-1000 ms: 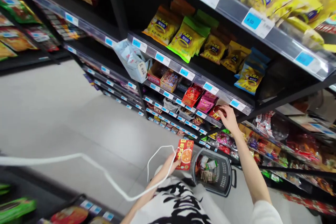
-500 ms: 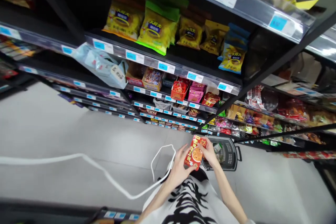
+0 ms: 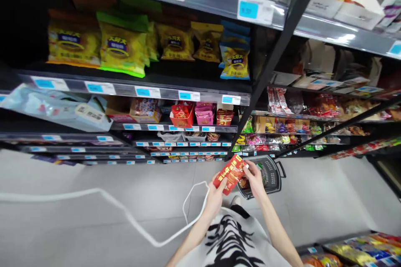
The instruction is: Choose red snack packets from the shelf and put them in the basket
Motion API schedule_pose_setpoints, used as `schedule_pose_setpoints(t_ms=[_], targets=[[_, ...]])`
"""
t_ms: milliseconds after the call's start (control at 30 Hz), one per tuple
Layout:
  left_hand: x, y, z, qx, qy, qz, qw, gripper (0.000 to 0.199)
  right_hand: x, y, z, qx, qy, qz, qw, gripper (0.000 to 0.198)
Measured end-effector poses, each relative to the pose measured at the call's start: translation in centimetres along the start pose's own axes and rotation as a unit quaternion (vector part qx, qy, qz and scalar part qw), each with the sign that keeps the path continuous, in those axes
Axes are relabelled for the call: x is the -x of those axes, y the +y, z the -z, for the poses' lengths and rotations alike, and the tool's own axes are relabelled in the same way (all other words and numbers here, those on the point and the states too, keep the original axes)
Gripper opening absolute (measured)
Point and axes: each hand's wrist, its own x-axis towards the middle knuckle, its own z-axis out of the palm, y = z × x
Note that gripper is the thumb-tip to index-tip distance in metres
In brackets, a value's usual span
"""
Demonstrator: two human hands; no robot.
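The left hand (image 3: 215,198) and the right hand (image 3: 255,180) both grasp with their fingers one red printed packet (image 3: 230,174). It is held before the body, near the dark grey shopping basket (image 3: 270,172).

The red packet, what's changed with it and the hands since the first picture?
The right hand came down from the shelf and now holds the red packet too. The packet slants more to the right. The left hand still holds it, and the basket is still beside the person.
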Motion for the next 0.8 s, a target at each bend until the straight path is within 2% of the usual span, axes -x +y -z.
schedule_pose_setpoints(t_ms=[100, 333, 433, 533, 633, 700, 733, 800], targets=[[0.6, -0.5, -3.0, 0.085, -0.016, 0.058, 0.995, 0.060, 0.0, -1.1, 1.9, -0.052, -0.001, -0.017, 0.999, 0.036], [2.3, -2.6, -8.3, 0.064, 0.001, 0.041, 0.997, 0.068, -1.3, -4.1, 7.3, -0.055, -0.045, -0.001, 0.997, 0.034], [2.5, -4.2, -9.7, 0.008, 0.003, 0.001, 1.000, 0.073, -1.8, -4.8, 9.2, -0.067, -0.024, 0.002, 0.997, 0.036], [2.7, -5.4, -10.7, -0.069, -0.012, -0.091, 0.993, 0.076, -1.7, -5.1, 10.8, -0.099, 0.044, 0.011, 0.994, 0.042], [3.2, -6.3, -11.2, -0.150, -0.091, -0.172, 0.969, 0.076, -1.1, -4.9, 11.8, -0.092, 0.071, -0.007, 0.993, 0.046], [3.4, -6.8, -11.4, -0.200, -0.140, -0.193, 0.950, 0.068, -0.6, -4.4, 12.2, -0.073, 0.062, -0.024, 0.995, 0.046], [3.3, -7.0, -11.4, -0.217, -0.140, -0.193, 0.947, 0.059, -0.4, -4.1, 12.3, -0.066, 0.053, -0.030, 0.996, 0.047], [2.9, -7.3, -11.4, -0.216, -0.086, -0.168, 0.958, 0.043, -0.3, -3.6, 12.6, -0.047, 0.022, -0.029, 0.998, 0.047]])
